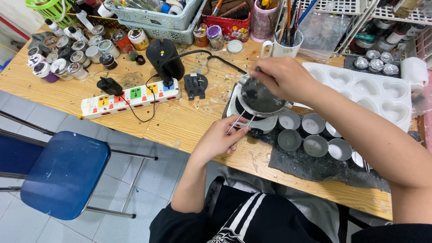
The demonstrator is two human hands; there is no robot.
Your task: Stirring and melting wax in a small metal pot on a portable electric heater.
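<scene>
Left hand [220, 137] pinches the wire handle of a small round metal melting pot [261, 96]; right hand [283, 77], fingers pressed together on a thin stirring stick [255, 76], hovers above it, round grey tins [310, 135] just beside

Wooden table [189, 121], blue chair [63, 173], pale tiled floor [135, 180].

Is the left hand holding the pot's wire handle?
Yes, the left hand grips the wire handle of the metal pot, while the right hand stirs inside it.
</scene>
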